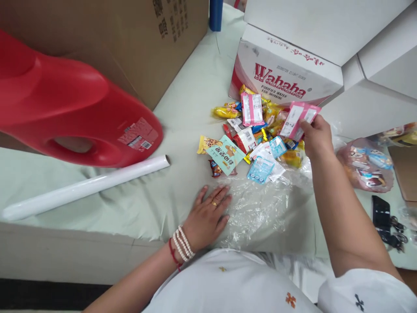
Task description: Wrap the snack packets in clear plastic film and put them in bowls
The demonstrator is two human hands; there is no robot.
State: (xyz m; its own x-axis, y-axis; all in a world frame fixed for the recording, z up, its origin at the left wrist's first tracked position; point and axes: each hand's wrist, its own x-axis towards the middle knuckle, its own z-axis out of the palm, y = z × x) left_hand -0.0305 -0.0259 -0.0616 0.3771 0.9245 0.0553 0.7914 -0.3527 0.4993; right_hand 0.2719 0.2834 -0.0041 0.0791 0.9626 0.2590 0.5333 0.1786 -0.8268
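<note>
My left hand lies flat, fingers spread, on the edge of a clear plastic bag spread over the pale green cloth. My right hand is closed on two pink snack packets, held above a pile of small wrapped snacks. The pile holds another pink packet, a teal packet, yellow wrappers and light blue sachets, all lying in front of a white Wahaha carton.
A big red jug lies on its side at left, with a white paper roll in front of it. A brown carton stands behind. A filled snack bag and a black phone with keys lie at right.
</note>
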